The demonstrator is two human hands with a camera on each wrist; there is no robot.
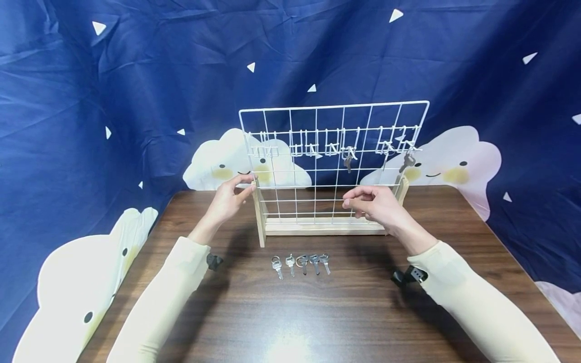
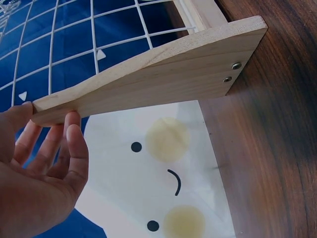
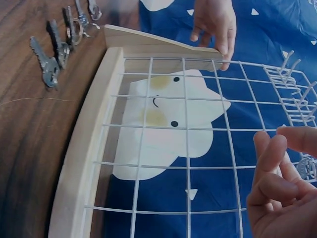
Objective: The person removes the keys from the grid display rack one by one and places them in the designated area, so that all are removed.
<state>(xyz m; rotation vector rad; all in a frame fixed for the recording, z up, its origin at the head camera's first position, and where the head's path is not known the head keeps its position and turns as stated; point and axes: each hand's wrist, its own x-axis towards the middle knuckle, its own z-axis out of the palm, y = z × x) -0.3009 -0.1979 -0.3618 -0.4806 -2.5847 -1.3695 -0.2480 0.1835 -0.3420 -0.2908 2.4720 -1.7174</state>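
My left hand [image 1: 231,197] holds the top of the wooden side piece [image 2: 148,74] of a rack, thumb on one edge and fingers on the other. The rack carries a white wire grid [image 1: 315,186] with several white hooks [image 1: 332,148] along its upper part. In front of the grid's lower right is my right hand [image 1: 374,204], its fingers loosely bent, thumb close to the index finger, with nothing visible between them. A key [image 1: 348,163] hangs from a middle-right hook, and another key [image 1: 408,161] hangs at the far right.
Several loose keys [image 1: 290,262] with rings lie in a row on the brown wooden table [image 1: 290,307], in front of the rack's wooden base bar [image 1: 324,229]. Behind the table hangs a dark blue cloth [image 1: 181,75] with clouds and white triangles.
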